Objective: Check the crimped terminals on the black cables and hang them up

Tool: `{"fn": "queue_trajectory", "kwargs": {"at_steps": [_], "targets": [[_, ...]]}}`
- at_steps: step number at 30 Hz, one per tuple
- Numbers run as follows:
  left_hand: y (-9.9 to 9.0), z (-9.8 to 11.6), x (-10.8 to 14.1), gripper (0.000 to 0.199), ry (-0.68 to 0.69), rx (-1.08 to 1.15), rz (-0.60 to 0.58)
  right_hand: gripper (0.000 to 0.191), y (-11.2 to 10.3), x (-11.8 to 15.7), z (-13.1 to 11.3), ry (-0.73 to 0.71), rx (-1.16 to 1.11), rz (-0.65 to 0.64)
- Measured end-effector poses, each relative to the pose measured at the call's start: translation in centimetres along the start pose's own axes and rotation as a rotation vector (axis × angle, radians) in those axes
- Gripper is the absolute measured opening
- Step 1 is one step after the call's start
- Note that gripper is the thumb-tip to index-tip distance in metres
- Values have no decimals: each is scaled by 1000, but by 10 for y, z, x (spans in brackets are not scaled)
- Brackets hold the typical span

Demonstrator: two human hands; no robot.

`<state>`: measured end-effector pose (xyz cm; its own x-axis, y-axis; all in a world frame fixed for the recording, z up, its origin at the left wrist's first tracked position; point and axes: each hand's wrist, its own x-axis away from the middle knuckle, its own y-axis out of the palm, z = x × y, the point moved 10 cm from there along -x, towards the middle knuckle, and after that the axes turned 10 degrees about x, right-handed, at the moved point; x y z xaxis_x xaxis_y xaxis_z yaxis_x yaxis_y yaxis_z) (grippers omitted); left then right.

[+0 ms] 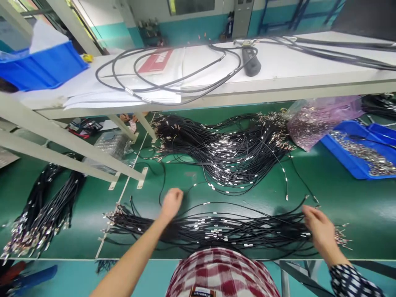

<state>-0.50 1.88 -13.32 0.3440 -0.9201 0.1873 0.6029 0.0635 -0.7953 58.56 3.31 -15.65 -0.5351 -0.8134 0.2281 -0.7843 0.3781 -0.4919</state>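
A long bundle of black cables with white labels and metal end terminals lies along the front of the green bench. Above its left part, my left hand is closed in a fist; a thin labelled cable runs up to it, though the grip itself is partly hidden. At the bundle's right end, my right hand has its fingers pinched together by a black cable's end. A larger pile of black cables spreads behind the bundle, with a few loose ends hanging toward me.
A blue bin of small metal terminals and a pink plastic bag stand at the right. More cables lie on the left. A white shelf crosses above, carrying looped cables, a dark-handled tool and a blue box.
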Motion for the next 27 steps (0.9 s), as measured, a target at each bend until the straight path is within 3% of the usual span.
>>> {"fn": "queue_trajectory", "kwargs": {"at_steps": [2, 5, 7, 10, 15, 19, 23, 27], "targets": [[53, 61, -11, 20, 202, -30, -155, 42, 52, 10, -14, -53, -11, -169], [107, 126, -12, 22, 422, -122, -314, 33, 126, 42, -38, -161, -4, -450], [129, 147, -7, 25, 509, -204, -389, 25, 160, 68, -47, -214, 16, -571], [144, 153, 1, 29, 570, -321, -456, 24, 183, 98, -47, -239, 26, -651], [132, 159, 5, 21, 620, -415, -521, 9, 182, 126, -30, -105, -55, -759], [98, 194, 23, 21, 692, -368, -553, 28, 175, 125, -41, 93, -262, -749], [60, 221, 85, 25, 733, -303, -633, 56, 185, 110, -69, 329, -564, -752], [27, 214, 161, 17, 707, -232, -751, 38, 182, 65, -87, 487, -770, -660]]}}
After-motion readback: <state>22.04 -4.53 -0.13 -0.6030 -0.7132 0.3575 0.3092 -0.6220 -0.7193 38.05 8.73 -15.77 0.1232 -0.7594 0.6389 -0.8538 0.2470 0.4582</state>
